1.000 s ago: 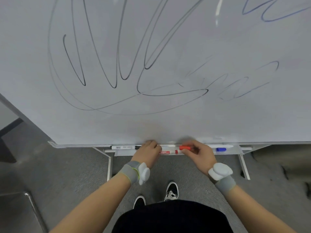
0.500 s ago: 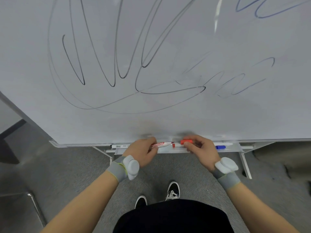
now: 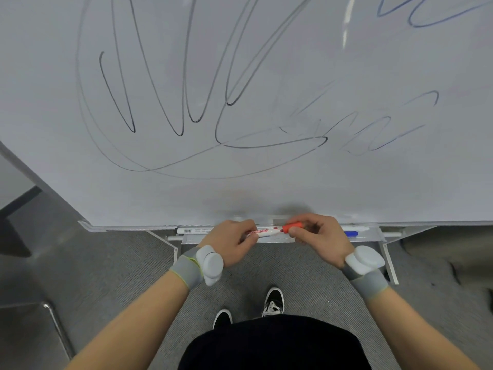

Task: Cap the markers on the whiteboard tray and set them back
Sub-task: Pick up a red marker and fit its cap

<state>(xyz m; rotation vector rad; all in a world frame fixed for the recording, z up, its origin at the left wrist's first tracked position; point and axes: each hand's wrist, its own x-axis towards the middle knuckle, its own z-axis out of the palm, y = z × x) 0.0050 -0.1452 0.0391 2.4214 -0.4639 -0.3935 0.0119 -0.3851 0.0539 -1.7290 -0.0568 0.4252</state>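
My left hand (image 3: 234, 243) grips a white red-labelled marker (image 3: 264, 232), held level just in front of the whiteboard tray (image 3: 373, 237), its red tip pointing right. My right hand (image 3: 318, 237) pinches the red cap (image 3: 293, 227), whose open end touches the marker's tip. A black-capped white marker (image 3: 194, 231) lies on the tray left of my left hand. A marker with a blue cap (image 3: 351, 233) lies on the tray right of my right hand, partly hidden by it.
The whiteboard (image 3: 240, 102) with black and blue scribbles stands right in front of me. Its metal stand legs (image 3: 390, 263) slope down on both sides. My shoes (image 3: 272, 303) stand on grey carpet below. A metal frame (image 3: 57, 327) is at the lower left.
Both hands lifted the red marker and its cap off the tray toward me. The cap has moved left and now meets the marker's tip.
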